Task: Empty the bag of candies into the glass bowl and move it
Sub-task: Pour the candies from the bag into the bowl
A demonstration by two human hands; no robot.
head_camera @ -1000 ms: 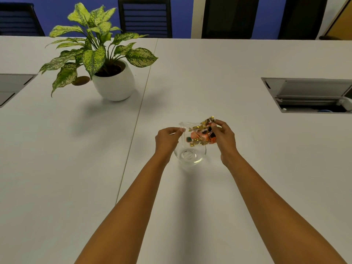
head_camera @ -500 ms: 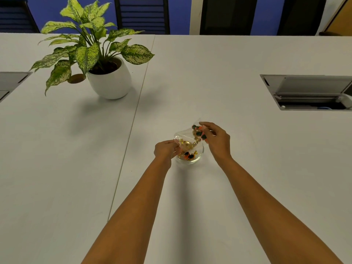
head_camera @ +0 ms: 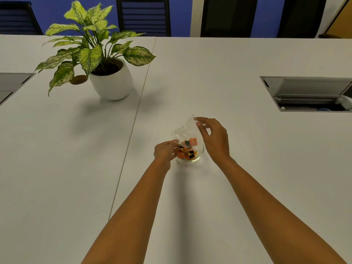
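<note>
I am holding the clear plastic bag (head_camera: pixel 187 130) over the glass bowl (head_camera: pixel 190 155), just below the middle of the frame on the white bench (head_camera: pixel 228 77). My right hand (head_camera: pixel 214 139) pinches the bag's upper corner between thumb and fingertips, so that end is raised. My left hand (head_camera: pixel 164 152) is closed on the lower edge of the bag at the bowl's left rim, its fingers curled tight around the plastic. The bag slopes down from upper right to lower left, with its mouth at the bowl.

Most of the candies (head_camera: pixel 188 154) lie in the bowl: orange, gold and dark wrappers piled together. A few pieces, an orange one and a green one, sit at the low end of the bag just above the rim; I cannot tell whether they are inside the plastic or already clear of it. The upper part of the bag looks empty and see-through.

The bowl stands upright on the bench, between my two hands. In the upper left of the frame is a potted plant (head_camera: pixel 99 52) in a round white pot, well apart from the bowl. At the right edge an open cable hatch (head_camera: pixel 308 93) is set into the bench.
</note>
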